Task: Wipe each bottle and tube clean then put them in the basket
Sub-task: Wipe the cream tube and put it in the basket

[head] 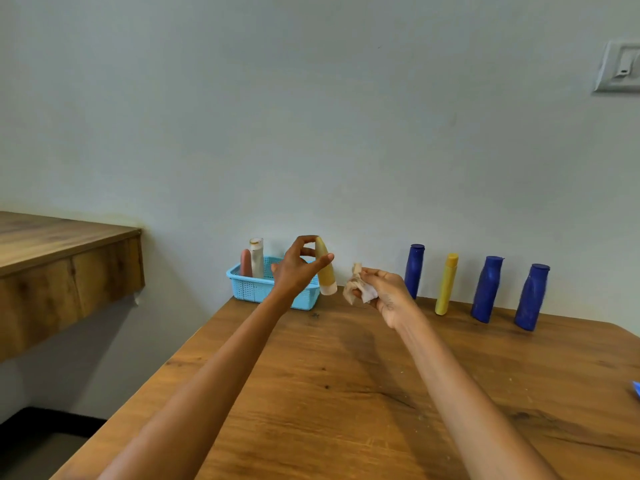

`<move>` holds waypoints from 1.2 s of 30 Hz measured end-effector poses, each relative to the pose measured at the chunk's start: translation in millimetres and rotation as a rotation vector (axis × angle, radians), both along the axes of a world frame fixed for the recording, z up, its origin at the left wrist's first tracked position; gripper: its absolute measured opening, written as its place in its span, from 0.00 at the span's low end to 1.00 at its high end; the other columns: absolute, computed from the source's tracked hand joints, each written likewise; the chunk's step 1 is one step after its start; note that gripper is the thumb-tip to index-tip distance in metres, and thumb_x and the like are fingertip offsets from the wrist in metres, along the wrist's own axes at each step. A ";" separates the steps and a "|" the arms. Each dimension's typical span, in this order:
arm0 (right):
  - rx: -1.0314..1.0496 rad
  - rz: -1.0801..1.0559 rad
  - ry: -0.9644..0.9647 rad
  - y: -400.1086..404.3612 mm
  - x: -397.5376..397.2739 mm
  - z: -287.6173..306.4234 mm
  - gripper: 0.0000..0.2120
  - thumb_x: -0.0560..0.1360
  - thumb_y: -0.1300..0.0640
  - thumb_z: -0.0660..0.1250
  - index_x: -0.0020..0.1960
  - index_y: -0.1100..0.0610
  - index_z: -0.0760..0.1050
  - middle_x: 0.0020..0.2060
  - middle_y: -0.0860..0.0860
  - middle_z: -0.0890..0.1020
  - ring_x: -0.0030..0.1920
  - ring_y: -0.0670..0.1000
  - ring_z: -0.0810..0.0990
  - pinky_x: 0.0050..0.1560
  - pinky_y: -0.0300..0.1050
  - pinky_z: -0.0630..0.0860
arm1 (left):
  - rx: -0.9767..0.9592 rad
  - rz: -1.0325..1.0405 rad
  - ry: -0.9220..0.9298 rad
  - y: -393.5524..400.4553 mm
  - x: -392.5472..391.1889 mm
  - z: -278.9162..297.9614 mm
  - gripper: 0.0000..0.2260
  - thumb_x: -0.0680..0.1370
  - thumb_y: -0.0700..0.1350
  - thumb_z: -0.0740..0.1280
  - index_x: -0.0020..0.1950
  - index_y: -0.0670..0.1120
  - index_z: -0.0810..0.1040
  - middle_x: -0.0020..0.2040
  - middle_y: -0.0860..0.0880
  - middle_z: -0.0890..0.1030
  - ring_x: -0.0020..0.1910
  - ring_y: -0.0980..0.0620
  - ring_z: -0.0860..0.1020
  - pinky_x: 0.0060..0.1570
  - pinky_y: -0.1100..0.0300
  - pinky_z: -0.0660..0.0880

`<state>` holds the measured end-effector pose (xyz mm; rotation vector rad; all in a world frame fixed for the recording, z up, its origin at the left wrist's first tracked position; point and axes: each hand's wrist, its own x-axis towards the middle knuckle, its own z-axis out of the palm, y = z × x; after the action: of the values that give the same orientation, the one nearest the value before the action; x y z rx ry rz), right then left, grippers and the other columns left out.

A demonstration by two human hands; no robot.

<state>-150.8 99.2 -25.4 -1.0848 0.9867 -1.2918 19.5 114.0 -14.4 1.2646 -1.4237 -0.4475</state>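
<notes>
Wall switch plate [620, 65] upper right; wooden counter [65, 258] left; table [346, 393]

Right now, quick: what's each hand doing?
Left hand: grips the yellow tube, cap down, beside the basket.
Right hand: pinches the crumpled cloth.

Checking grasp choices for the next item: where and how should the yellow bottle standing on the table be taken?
Grip the yellow bottle around its slim mid-body, coming from the front. It stands upright by the wall, and blue bottles flank it, so the sides look tighter.
</notes>
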 end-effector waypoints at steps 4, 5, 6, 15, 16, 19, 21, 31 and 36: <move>-0.048 0.049 0.022 -9.7 22.1 12.5 0.04 0.76 0.64 0.65 0.45 0.60 0.77 0.41 0.57 0.81 0.41 0.52 0.79 0.41 0.45 0.74 | 0.006 -0.041 -0.101 -10.7 51.9 40.3 0.17 0.69 0.54 0.74 0.55 0.56 0.73 0.49 0.55 0.80 0.47 0.59 0.78 0.59 0.52 0.71; -0.066 0.062 0.019 -13.0 29.7 17.3 0.04 0.76 0.64 0.65 0.45 0.61 0.78 0.42 0.57 0.81 0.42 0.53 0.79 0.45 0.48 0.75 | 0.015 -0.027 -0.137 -16.3 66.3 51.6 0.17 0.69 0.54 0.74 0.54 0.56 0.74 0.48 0.56 0.81 0.49 0.58 0.78 0.63 0.48 0.68; -0.081 0.073 0.014 -15.5 36.4 22.5 0.03 0.76 0.65 0.65 0.46 0.62 0.78 0.42 0.58 0.81 0.44 0.54 0.80 0.49 0.50 0.76 | 0.042 -0.001 -0.200 -21.0 78.4 61.8 0.17 0.69 0.54 0.74 0.55 0.55 0.74 0.48 0.56 0.81 0.51 0.56 0.78 0.65 0.48 0.65; -0.121 0.131 0.002 -39.7 91.7 43.4 0.05 0.74 0.67 0.66 0.40 0.62 0.77 0.36 0.57 0.80 0.39 0.54 0.79 0.43 0.47 0.75 | 0.243 0.202 -0.748 -53.1 129.4 61.9 0.22 0.71 0.57 0.71 0.62 0.53 0.71 0.59 0.54 0.79 0.61 0.52 0.74 0.57 0.52 0.57; -0.116 0.125 0.008 -41.9 95.8 41.7 0.06 0.74 0.67 0.66 0.40 0.61 0.77 0.36 0.56 0.80 0.39 0.54 0.79 0.42 0.46 0.76 | 0.248 0.218 -0.785 -55.7 131.1 60.3 0.22 0.71 0.58 0.70 0.63 0.54 0.71 0.61 0.53 0.78 0.62 0.51 0.72 0.58 0.51 0.57; -0.098 0.111 0.028 -48.6 104.5 34.9 0.06 0.75 0.66 0.66 0.40 0.60 0.76 0.37 0.56 0.80 0.38 0.52 0.79 0.41 0.45 0.77 | 0.294 0.239 -0.855 -61.8 135.4 56.7 0.23 0.71 0.60 0.69 0.64 0.57 0.71 0.66 0.48 0.72 0.66 0.45 0.65 0.61 0.48 0.58; -0.077 0.102 0.042 -53.3 108.8 30.2 0.05 0.75 0.66 0.66 0.40 0.60 0.77 0.39 0.57 0.80 0.40 0.53 0.79 0.40 0.46 0.77 | 0.318 0.228 -0.849 -66.3 137.7 52.1 0.24 0.71 0.61 0.69 0.65 0.58 0.70 0.68 0.46 0.68 0.67 0.43 0.63 0.61 0.47 0.58; -0.057 0.082 0.074 -69.2 120.7 15.4 0.03 0.75 0.66 0.66 0.44 0.61 0.78 0.41 0.57 0.81 0.42 0.54 0.79 0.46 0.48 0.79 | 0.420 0.231 -0.808 -75.3 150.0 16.0 0.26 0.71 0.61 0.69 0.68 0.59 0.68 0.74 0.45 0.59 0.73 0.42 0.56 0.68 0.41 0.52; -0.056 0.085 0.072 -68.6 122.0 13.3 0.05 0.75 0.66 0.65 0.42 0.60 0.77 0.43 0.58 0.80 0.45 0.55 0.79 0.44 0.47 0.79 | 0.440 0.219 -0.813 -75.4 150.5 12.2 0.28 0.71 0.60 0.69 0.69 0.57 0.68 0.72 0.45 0.61 0.72 0.42 0.57 0.69 0.41 0.52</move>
<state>-28.9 30.6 -12.1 -1.2110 0.9526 -1.2248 170.0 38.6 -2.2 2.0864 -1.8744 -0.0792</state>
